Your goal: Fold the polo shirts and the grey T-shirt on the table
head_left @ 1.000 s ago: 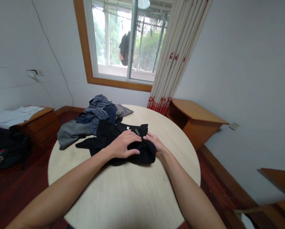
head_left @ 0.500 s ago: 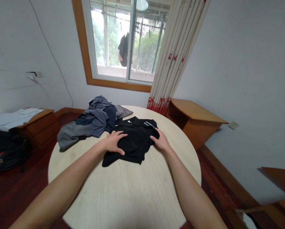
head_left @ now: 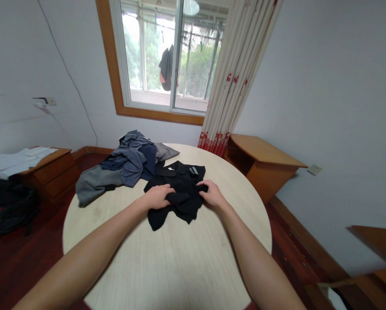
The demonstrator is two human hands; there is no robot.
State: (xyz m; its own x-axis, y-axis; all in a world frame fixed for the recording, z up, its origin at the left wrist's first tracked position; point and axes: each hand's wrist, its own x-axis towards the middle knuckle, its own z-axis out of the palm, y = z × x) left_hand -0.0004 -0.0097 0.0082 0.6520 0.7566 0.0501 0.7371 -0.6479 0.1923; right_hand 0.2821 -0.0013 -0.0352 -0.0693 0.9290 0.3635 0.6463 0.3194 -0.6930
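Observation:
A black shirt (head_left: 180, 185) with a small white label and grey stripe lies partly folded on the round light-wood table (head_left: 167, 258). My left hand (head_left: 157, 197) grips the shirt's left side, fingers curled into the cloth. My right hand (head_left: 210, 193) pinches the right side of the same shirt. Both forearms reach across the table from the near edge.
A heap of grey and blue clothes (head_left: 122, 165) lies at the table's far left, touching the black shirt. A low wooden cabinet (head_left: 260, 165) stands at right by the curtain (head_left: 235, 77). Another cabinet (head_left: 47, 170) and a black bag (head_left: 8, 209) sit at left.
The shirt was spread wider with my hands flat on it half a second ago. Now both hands have closed on its sides and drawn the cloth inward into a narrower bundle.

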